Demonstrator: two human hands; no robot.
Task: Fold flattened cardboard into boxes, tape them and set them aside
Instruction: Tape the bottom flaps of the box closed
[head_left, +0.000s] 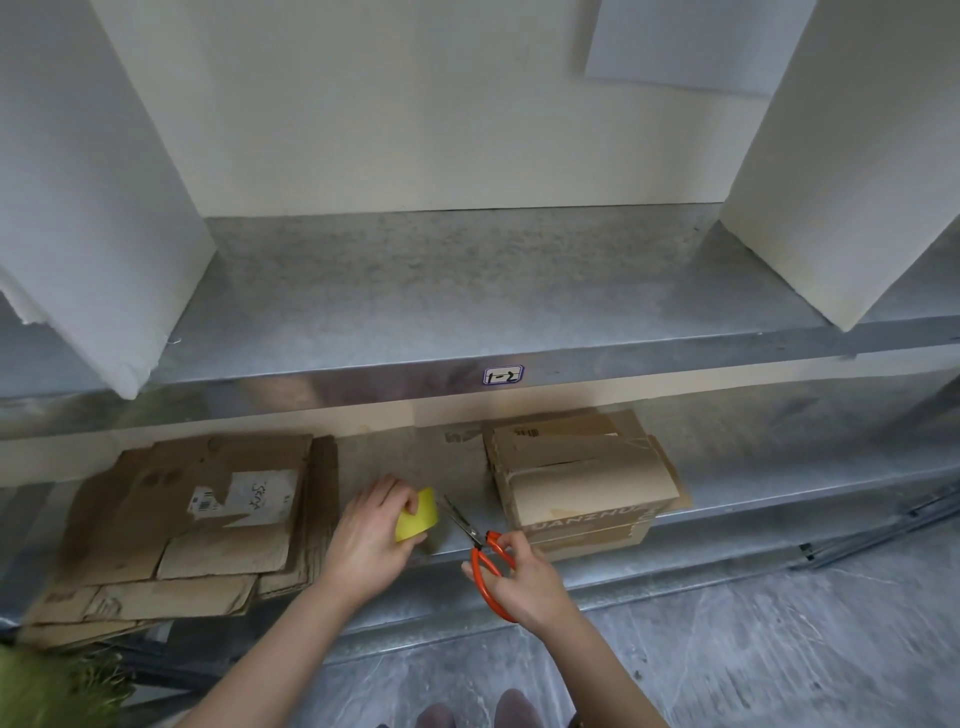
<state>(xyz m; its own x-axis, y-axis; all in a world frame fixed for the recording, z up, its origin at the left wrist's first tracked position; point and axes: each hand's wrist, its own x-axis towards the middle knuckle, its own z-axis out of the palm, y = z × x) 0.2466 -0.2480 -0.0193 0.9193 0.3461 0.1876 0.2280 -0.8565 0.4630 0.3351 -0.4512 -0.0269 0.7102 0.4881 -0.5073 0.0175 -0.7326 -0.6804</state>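
A stack of flattened brown cardboard sheets (208, 525) lies at the lower left of the frame on a grey metal shelf (753, 483). It is just left of the left hand (369, 540), the nearer one, which grips a yellow roll of tape (418, 517). The right hand (524, 582), at lower centre, holds orange-handled scissors (475, 540) with the blades pointing toward the tape. A folded brown cardboard box (582, 493) sits just beyond.

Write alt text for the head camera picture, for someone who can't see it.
A person's left hand grips a yellow tape roll and the right hand holds orange-handled scissors at a grey metal shelf, between a stack of flattened brown cardboard and a folded brown cardboard box.
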